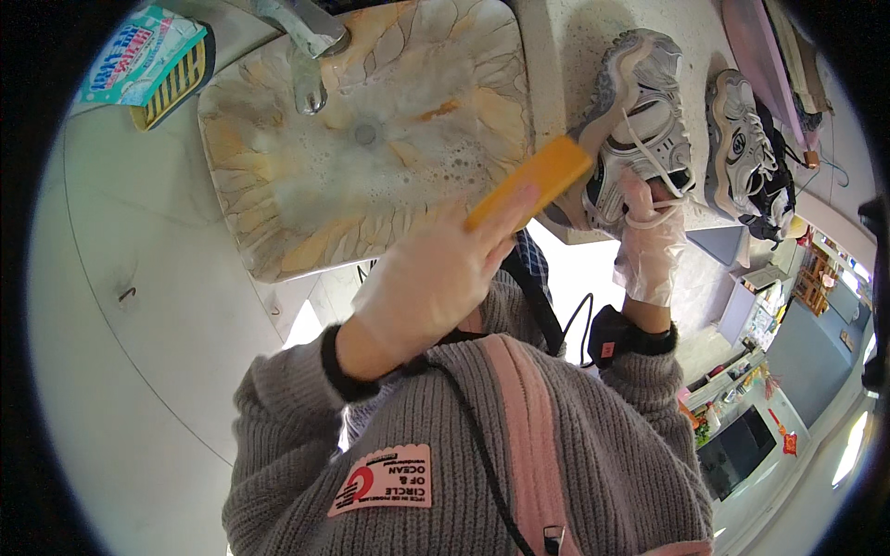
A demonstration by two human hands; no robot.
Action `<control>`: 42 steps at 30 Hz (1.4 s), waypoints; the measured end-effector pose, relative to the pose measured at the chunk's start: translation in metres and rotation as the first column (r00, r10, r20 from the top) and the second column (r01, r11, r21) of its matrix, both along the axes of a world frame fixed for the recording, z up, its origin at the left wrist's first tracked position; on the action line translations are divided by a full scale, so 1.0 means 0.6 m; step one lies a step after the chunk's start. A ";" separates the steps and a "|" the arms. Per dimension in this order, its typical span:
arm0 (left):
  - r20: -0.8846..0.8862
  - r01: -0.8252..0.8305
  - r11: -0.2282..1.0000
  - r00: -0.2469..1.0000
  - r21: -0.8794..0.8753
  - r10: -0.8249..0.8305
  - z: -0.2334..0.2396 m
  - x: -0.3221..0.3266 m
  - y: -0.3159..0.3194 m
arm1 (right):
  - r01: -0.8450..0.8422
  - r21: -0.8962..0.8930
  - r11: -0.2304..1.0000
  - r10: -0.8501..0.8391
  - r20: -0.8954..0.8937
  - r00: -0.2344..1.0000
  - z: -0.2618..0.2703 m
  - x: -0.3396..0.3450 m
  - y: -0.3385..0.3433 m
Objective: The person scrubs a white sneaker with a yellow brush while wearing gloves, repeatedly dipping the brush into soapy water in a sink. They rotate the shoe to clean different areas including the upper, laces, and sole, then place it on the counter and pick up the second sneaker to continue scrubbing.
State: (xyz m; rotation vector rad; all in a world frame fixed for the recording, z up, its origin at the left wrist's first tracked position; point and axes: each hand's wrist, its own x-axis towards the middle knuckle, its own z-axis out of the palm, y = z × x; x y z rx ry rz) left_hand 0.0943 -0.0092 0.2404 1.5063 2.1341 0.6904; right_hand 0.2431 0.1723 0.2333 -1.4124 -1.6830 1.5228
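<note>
My left hand (431, 285), in a thin translucent glove, grips an orange block (549, 170) with fingers laid along it. The block's underside is hidden; its far end is at the side of a white and grey sneaker (643, 83). That sneaker rests on the speckled counter, to the right of the washbasin. My right hand (650, 243), gloved in clear plastic, holds the sneaker at its ankle opening, with fingers partly inside and loose white laces over them. A matching sneaker (735, 142) stands farther right, beside dark items.
The marbled washbasin (222, 132) holds cloudy water with bubbles, below a chrome faucet (309, 35). At the upper left, a teal printed packet (142, 59) lies on a yellow and dark striped holder (174, 90). A pink panel (758, 48) stands at the upper right.
</note>
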 end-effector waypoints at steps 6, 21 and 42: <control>0.070 0.042 0.979 0.997 -0.200 -0.029 0.005 0.020 0.016 | 0.043 -0.038 0.998 -0.044 -0.037 0.998 0.006 0.010 -0.004; -0.092 -0.017 1.000 0.996 -0.027 0.014 -0.012 0.010 0.143 | 0.114 -0.049 0.992 -0.119 -0.110 0.987 -0.003 0.029 -0.004; -0.142 -0.064 0.997 0.987 0.030 0.068 0.011 0.007 0.149 | 0.095 -0.066 0.993 -0.103 -0.133 0.986 -0.007 0.043 -0.003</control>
